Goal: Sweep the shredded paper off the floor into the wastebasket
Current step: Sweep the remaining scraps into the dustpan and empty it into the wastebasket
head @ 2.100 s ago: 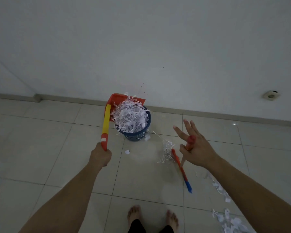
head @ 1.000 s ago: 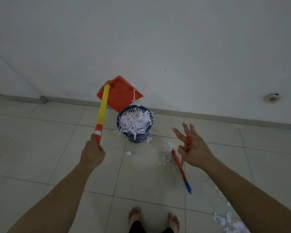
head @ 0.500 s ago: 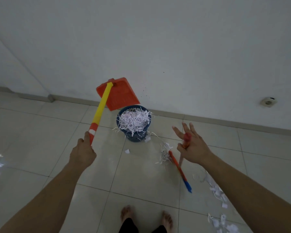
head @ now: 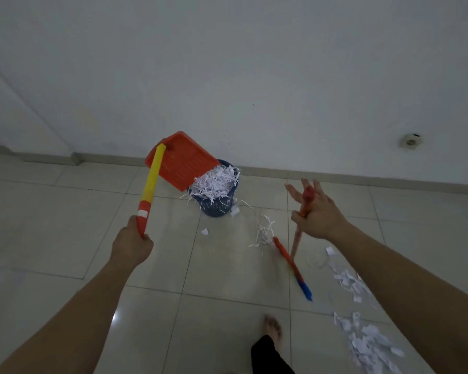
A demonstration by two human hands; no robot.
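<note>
The left hand (head: 131, 245) grips the dustpan (head: 181, 164) handle, pan tilted over the blue wastebasket (head: 216, 206) at frame centre. The right hand (head: 318, 214), fingers spread, pinches the broom (head: 292, 261). Shredded paper (head: 368, 344) lies lower right.

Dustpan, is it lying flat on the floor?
No, the left hand holds the orange dustpan up by its handle, tilted above the blue wastebasket.

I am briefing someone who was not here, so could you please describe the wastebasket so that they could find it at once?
Follow the white wall down to its skirting. The wastebasket stands on the tiled floor just before it, partly under the orange dustpan that the left hand holds up. It is the only dark blue latticed tub, heaped with white shredded paper.
</note>
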